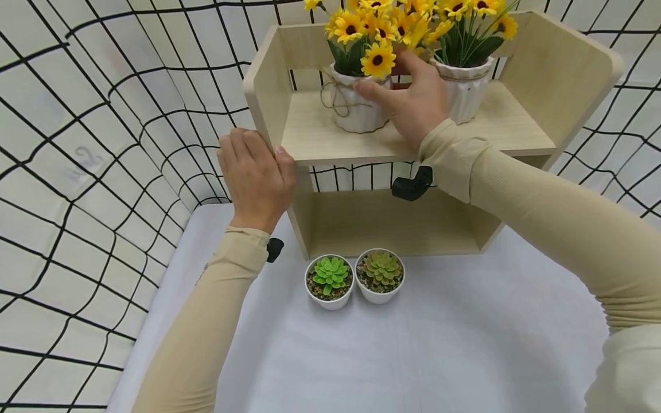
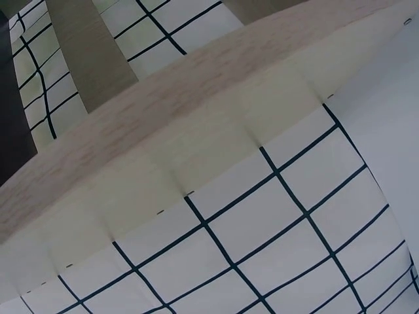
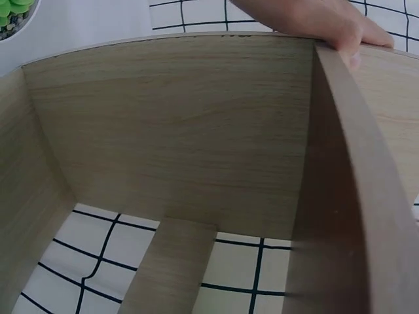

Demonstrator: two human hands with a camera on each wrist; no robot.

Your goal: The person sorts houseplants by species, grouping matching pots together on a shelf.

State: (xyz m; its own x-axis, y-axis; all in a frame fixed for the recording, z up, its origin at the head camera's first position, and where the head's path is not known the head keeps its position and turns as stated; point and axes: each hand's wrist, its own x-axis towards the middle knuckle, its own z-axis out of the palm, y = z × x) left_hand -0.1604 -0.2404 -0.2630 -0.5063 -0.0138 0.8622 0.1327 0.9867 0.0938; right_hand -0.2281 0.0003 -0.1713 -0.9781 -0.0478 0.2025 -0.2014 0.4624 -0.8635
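A two-tier wooden shelf (image 1: pixel 516 126) stands against a black-and-white grid backdrop. My left hand (image 1: pixel 258 178) grips the front edge of its left side panel, thumb by the upper board; the right wrist view also catches this hand (image 3: pixel 321 19). On the upper board, my right hand (image 1: pixel 420 103) holds the left white flowerpot (image 1: pixel 356 115) by its right side, thumb at the front of the rim, other fingers partly hidden behind. Yellow artificial sunflowers (image 1: pixel 378 60) fill this pot, and twine is tied round it. A second white flowerpot (image 1: pixel 465 94) with similar flowers is just right of that hand.
Two small white pots with succulents, a bright green one (image 1: pixel 331 281) and a duller one (image 1: pixel 380 275), stand side by side before the shelf on the white tabletop (image 1: pixel 413 355). The grid backdrop (image 1: pixel 67 201) rises close along the left. The shelf's side panel (image 2: pixel 196 98) crosses the left wrist view.
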